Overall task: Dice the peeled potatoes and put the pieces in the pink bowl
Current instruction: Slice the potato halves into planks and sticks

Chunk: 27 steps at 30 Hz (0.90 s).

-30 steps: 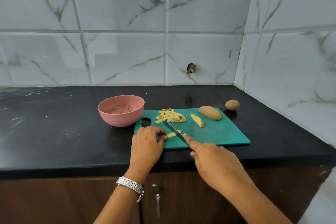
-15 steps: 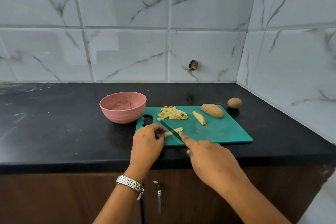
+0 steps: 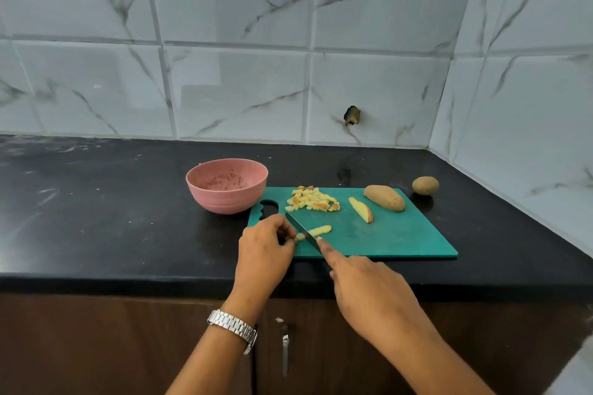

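On a green board [image 3: 401, 234] atop the black counter [image 3: 112, 218], left grip [image 3: 263, 250] pinches potato strip [image 3: 319, 229], right grip [image 3: 369, 292] clasps knife [image 3: 300, 228]

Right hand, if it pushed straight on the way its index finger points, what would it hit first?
Probably the potato strip under the knife, just ahead of the right hand; the left hand sits close beside that line, depth unclear.
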Each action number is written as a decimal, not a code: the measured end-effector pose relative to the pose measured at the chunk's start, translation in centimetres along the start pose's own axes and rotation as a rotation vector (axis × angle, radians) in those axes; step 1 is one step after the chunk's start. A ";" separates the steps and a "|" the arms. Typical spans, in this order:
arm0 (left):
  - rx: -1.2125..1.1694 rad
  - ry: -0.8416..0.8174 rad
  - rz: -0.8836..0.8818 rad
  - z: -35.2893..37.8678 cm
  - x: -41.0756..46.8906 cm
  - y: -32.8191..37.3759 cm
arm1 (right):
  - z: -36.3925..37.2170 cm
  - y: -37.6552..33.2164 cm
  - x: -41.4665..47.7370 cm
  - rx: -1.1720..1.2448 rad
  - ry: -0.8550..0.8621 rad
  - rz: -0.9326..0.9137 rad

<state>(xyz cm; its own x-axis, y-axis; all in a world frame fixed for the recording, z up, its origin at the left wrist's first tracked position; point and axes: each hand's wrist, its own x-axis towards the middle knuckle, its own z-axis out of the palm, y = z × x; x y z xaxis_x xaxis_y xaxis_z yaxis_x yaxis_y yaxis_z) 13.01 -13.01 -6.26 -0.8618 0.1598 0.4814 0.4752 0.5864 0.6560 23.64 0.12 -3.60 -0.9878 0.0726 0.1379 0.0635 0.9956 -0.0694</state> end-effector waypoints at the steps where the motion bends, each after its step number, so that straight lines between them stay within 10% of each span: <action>1: -0.004 0.000 -0.002 0.0 0.0 0.0 | 0.1 -0.2 0.3 0.005 -0.001 0.003; 27: -0.015 -0.007 -0.076 0.5 0.9 0.6 | -0.7 -0.3 0.8 0.077 0.009 0.034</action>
<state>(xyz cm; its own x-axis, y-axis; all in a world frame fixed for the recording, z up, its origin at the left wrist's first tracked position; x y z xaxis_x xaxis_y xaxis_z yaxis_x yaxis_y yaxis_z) 12.47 -12.12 -5.69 -0.8965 0.1212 0.4260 0.4113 0.5846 0.6993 22.94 -0.04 -2.76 -0.9838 0.1072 0.1435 0.0855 0.9851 -0.1495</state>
